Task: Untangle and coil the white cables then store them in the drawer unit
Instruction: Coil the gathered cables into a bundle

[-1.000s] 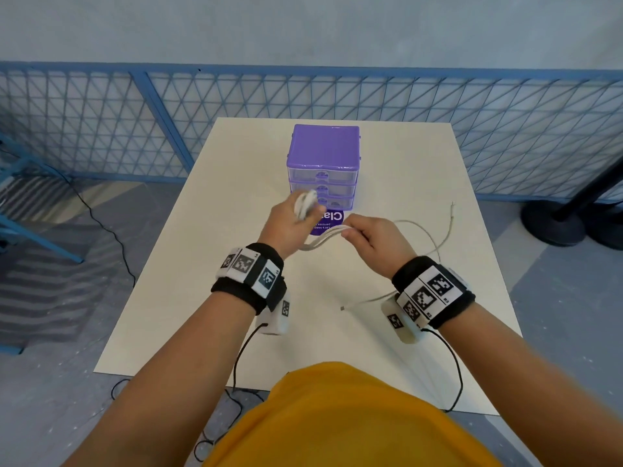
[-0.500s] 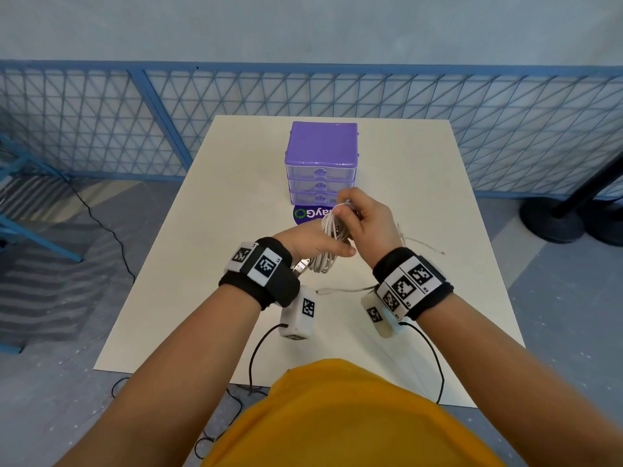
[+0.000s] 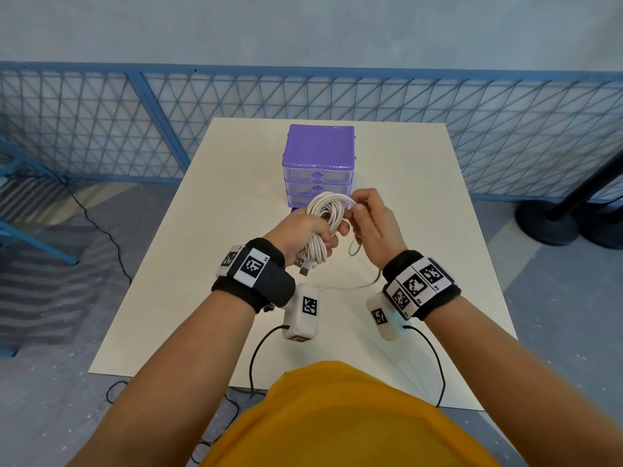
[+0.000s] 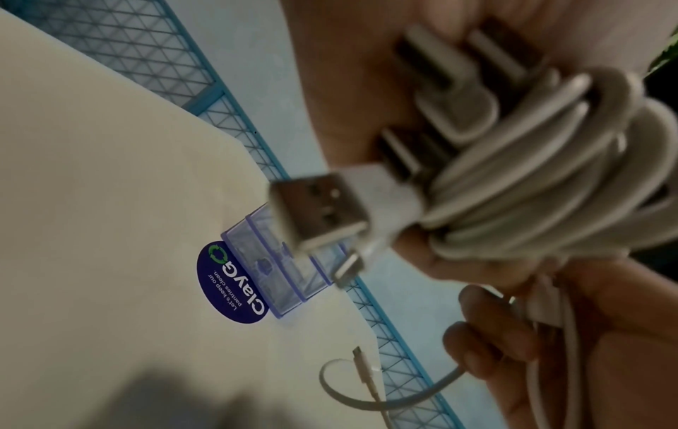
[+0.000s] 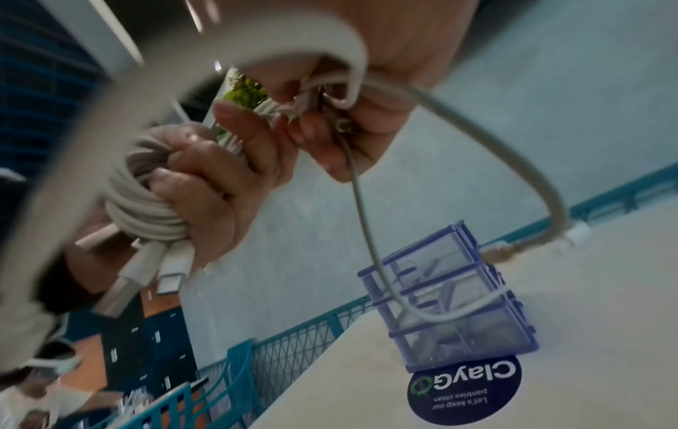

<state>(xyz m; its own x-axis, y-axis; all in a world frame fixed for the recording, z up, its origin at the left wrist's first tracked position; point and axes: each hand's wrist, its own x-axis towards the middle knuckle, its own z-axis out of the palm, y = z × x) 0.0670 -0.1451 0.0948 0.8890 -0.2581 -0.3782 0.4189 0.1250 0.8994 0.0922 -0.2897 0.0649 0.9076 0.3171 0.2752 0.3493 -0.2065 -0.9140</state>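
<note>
I am gripping the nearly finished coil of white cables [image 3: 325, 224] in my left hand [image 3: 300, 235] just in front of the drawer unit [image 3: 319, 163], my right hand [image 3: 372, 227] pinching the last loose tail, with storing not yet begun.

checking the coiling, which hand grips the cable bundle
The left hand grips the coiled white cables; the right hand only pinches the loose strand.

A cream table [image 3: 236, 230] stands against a blue mesh fence [image 3: 101, 129], with a pale wall [image 3: 303, 28] behind it. A round dark blue sticker [image 5: 464, 394] reading "ClayGo" lies flat on the tabletop. Black stand bases [image 3: 553, 220] sit on the grey floor [image 3: 50, 399], where thin black cords [image 3: 101, 227] trail.
</note>
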